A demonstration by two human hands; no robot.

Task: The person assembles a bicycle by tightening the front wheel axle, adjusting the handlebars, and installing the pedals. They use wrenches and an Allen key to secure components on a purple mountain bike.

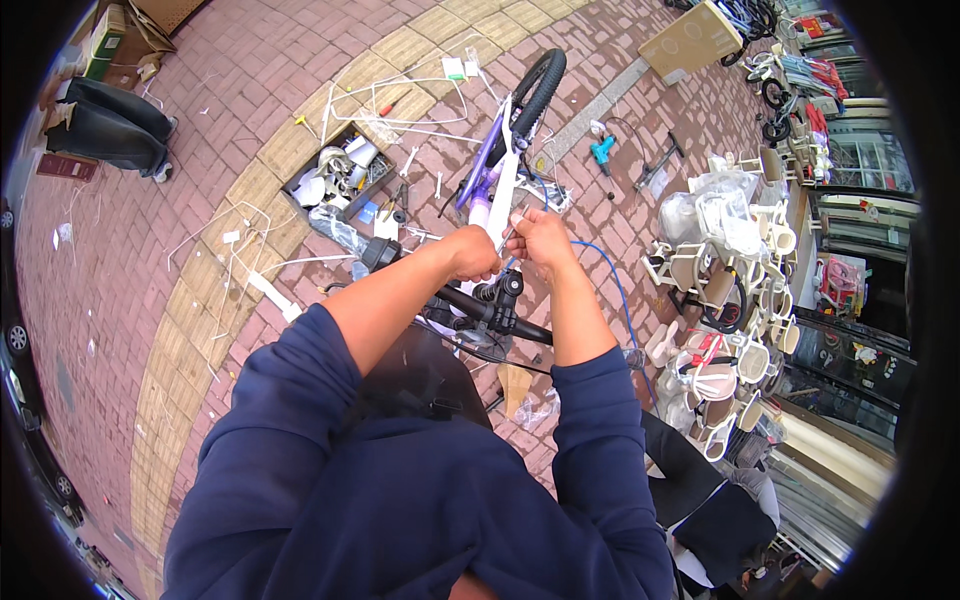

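Observation:
A bicycle with a purple and white frame (481, 180) stands in front of me, its black-tyred wheel (543, 92) at the far end. Its black handlebar (495, 316) crosses close to my body, below my hands. A long white strip (505, 195) runs along the frame toward the handlebar. At its near end, my left hand (472, 254) is closed in a fist; what it holds is hidden. Beside it, my right hand (541, 241) pinches with thumb and fingers at something small and thin, too small to name.
To the left sits an open toolbox (345, 170) full of metal parts, with loose tools around it. A blue power tool (602, 152) lies on the right. White-and-beige child seats (735, 310) are piled farther right. A cardboard box (690, 42) stands beyond. A blue hose (612, 275) crosses the paving.

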